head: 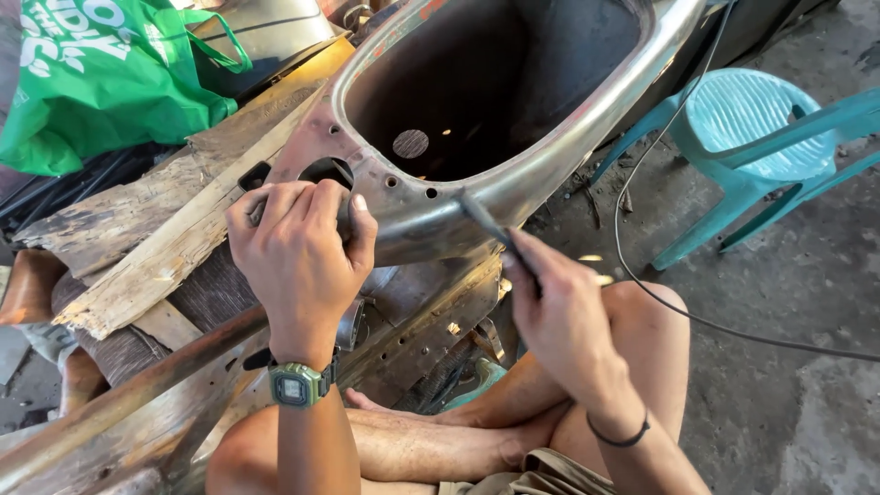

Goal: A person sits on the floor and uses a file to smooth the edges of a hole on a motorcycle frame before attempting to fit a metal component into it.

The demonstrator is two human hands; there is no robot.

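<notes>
**Poking at a Rusty Metal Shell: What Could Slip**

Working on the metal shell (pixel 477 197) means being close to hard, worn edges. The shell is a big, curved, rusty piece with a dark hollow in the middle. It lies in front of the person, resting on old wooden planks (pixel 174 247), just above the crossed bare legs.

The left hand (pixel 298 261) grips the shell's near rim, fingers curled tight around it beside a round hole (pixel 327 170). The right hand (pixel 564 316) is closed around a thin dark rod (pixel 486 225), and the rod's tip touches the shiny rim. A thin black cable (pixel 642 275) runs off past the right hand.

The rim is smooth and round, so the rod could skid off it. Then the tip might jab the left hand, which sits near. The shell could also rock on the uneven planks if the left hand lets go, and it might drop onto the bare knees. The looping cable could snag on the teal plastic chair (pixel 752 128) and tug the rod sideways.
</notes>
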